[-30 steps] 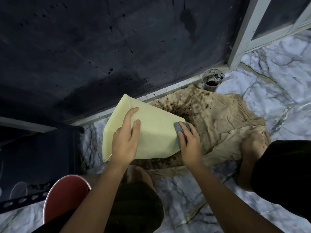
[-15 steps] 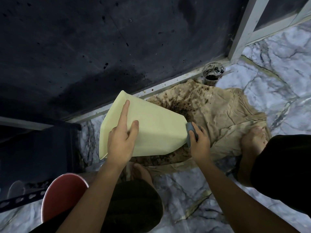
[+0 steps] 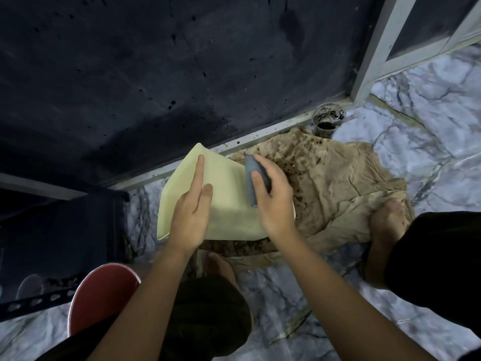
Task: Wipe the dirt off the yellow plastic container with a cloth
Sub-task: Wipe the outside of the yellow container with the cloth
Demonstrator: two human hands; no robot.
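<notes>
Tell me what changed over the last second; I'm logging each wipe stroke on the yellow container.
The right hand, gripping the grey cloth, moved from the yellow container's lower right edge up onto its top face, toward the far side. The left hand stretched its index finger out further along the face. Unchanged: the left hand rests on the container, which stays tilted over the stained beige sheet; the dirty cup has not moved.

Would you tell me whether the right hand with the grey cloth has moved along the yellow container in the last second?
Yes. The right hand has carried the grey cloth up the yellow container, towards the white floor rail by the dark wall.
</notes>
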